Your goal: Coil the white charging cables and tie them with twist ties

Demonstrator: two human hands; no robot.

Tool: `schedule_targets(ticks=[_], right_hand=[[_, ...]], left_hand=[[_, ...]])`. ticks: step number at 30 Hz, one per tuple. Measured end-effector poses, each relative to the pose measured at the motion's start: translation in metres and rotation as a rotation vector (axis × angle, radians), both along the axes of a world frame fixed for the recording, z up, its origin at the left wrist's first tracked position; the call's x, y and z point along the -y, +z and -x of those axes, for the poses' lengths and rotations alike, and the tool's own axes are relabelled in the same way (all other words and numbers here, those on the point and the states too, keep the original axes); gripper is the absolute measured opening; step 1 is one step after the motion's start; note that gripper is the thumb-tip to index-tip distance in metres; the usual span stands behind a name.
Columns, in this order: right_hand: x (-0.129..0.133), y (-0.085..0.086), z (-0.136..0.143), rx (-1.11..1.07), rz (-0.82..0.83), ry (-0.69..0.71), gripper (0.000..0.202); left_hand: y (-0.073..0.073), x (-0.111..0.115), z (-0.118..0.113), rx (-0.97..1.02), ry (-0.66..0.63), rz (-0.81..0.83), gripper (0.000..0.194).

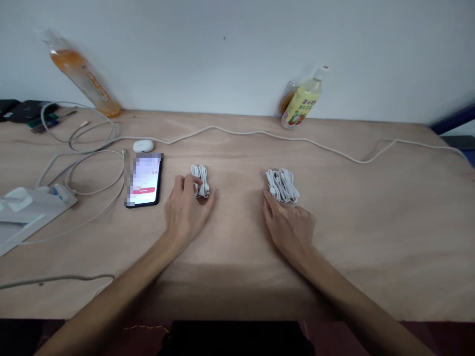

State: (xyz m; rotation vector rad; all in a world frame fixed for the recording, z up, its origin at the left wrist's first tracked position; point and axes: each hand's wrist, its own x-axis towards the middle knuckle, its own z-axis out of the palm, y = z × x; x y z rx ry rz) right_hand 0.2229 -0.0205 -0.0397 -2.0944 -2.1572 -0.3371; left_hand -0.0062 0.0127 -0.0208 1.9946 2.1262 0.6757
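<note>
Basically, left hand (pixel 185 210) straddles left cable bundle (pixel 200 174), thumb and fingers spread, likely squaring it; right hand (pixel 291 228) curls at right cable bundle's (pixel 284 185) near edge, can't tell if pinching.

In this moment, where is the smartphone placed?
In the head view, the smartphone lies on the table to the person's left, just below the white earbud case and left of the left hand.

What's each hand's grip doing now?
Left hand: open, fingers at the smaller USB cable bundle.
Right hand: at the larger cable bundle; grip can't be told.
</note>
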Motion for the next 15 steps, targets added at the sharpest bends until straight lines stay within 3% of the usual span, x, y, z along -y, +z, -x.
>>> schedule_targets(ticks=[15], right_hand=[[-0.0019,0.0032,0.0044,-0.023,0.118,-0.105,0.035]], left_hand=[[-0.0023,-0.001,-0.0002,-0.06,-0.001,0.031,0.027]])
